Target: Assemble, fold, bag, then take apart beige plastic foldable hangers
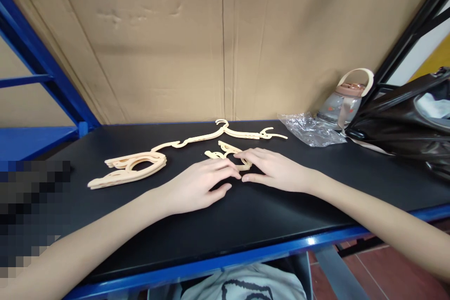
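A cream folding clothes hanger, folded up, lies on the black tabletop, partly hidden behind my fingers. My left hand is at its near side, fingers stretched toward the right and thumb apart; whether the fingertips touch it I cannot tell. Over its right end reaches my right hand, with fingers extended and the thumb spread away from them. The two hands almost meet at the fingertips. Behind them an unfolded cream hanger lies stretched out with its hook upward. Left of my left hand is a stack of folded hangers.
A crumpled clear plastic bag lies at the back right, beside a water bottle with a handle. A black bag stands at the far right. Cardboard walls off the back. A blue metal edge runs along the front.
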